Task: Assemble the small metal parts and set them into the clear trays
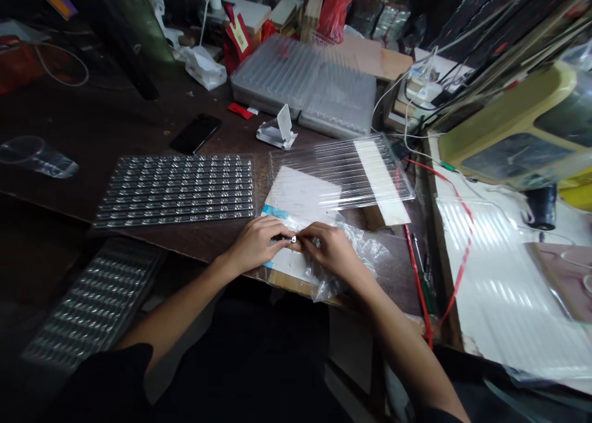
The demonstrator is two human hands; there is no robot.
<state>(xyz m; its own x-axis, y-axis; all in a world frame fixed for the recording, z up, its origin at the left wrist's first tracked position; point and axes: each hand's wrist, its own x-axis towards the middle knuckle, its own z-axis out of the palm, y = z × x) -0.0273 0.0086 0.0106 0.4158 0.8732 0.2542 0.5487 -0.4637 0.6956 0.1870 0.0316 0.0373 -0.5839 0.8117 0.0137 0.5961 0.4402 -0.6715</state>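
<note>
My left hand (254,244) and my right hand (330,251) meet above the table's front edge, their fingertips pinching a small shiny metal part (292,240). Its exact shape is hidden by my fingers. Under my right hand lies a crumpled clear plastic bag (356,262). A white paper sheet (298,195) with a blue strip (275,212) along one edge lies beneath both hands. Just beyond them rests a ribbed clear plastic tray (342,171).
A dark metal-studded panel (176,192) lies left of my hands, with a similar panel (92,303) below the table edge. Farther back are a black phone (196,133), a white stand (280,130) and stacked plastic trays (300,87). Red and green tools (420,281) lie to the right.
</note>
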